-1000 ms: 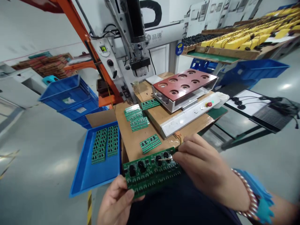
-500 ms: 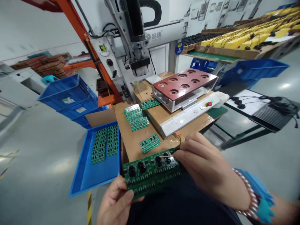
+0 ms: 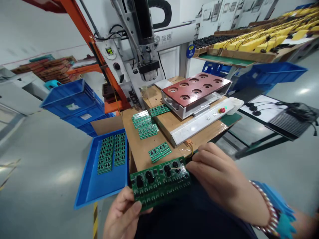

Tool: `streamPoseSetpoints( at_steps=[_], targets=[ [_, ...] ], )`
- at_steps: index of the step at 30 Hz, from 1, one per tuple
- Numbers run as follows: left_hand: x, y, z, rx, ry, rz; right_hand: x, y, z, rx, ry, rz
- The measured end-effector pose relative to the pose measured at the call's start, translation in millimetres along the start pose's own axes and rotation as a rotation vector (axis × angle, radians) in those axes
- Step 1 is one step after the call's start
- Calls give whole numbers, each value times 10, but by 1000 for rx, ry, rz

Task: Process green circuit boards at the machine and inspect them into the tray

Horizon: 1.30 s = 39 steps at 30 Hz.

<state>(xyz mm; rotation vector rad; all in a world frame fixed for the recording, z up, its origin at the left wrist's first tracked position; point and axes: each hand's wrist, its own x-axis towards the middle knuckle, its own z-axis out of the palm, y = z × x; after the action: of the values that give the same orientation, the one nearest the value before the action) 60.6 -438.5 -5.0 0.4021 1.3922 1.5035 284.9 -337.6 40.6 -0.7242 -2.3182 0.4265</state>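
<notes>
A green circuit board [image 3: 159,187] with black blobs along its upper half is tilted toward me in front of the bench. My left hand [image 3: 126,210] grips its lower left corner, thumb on the face. Between the fingertips of my right hand [image 3: 216,179] is a thin wooden stick [image 3: 176,168], whose tip touches or nearly touches a black blob right of the board's middle. Just beyond, a smaller-looking circuit board [image 3: 159,152] lies on the bench, and several more boards [image 3: 146,124] lie overlapped behind it.
A blue tray [image 3: 84,186] with two rows of boards stands at the left, near stacked blue crates [image 3: 72,99]. A red fixture plate with round holes [image 3: 196,87] sits under the machine head [image 3: 149,68]. A control bar [image 3: 199,122] with a red button runs along the bench.
The stick's tip has shifted slightly left and down across the board. My right hand has moved a little right and down. The left hand keeps its grip almost unchanged.
</notes>
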Motion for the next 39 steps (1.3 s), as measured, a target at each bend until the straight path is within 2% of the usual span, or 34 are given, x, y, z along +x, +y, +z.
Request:
streamPoseSetpoints(
  at_steps=[8,16,24,34,39],
  targets=[
    [-10,21,29,-5,-1,-4,12,-18,14,-7,-13,-7],
    [8,-18,-26,-5,-16,-4,33,-22,72,-24,-21,-24],
    [-17,55,43,-18,-21,-8,14,-34,0,-8,-21,-11],
    [8,42,5,-19,-38,-16,-37,-63,145,-33,52,-44],
    [-18,41,57,-52,-2,-10,-35,-73,177,-44,24,-38]
  ],
)
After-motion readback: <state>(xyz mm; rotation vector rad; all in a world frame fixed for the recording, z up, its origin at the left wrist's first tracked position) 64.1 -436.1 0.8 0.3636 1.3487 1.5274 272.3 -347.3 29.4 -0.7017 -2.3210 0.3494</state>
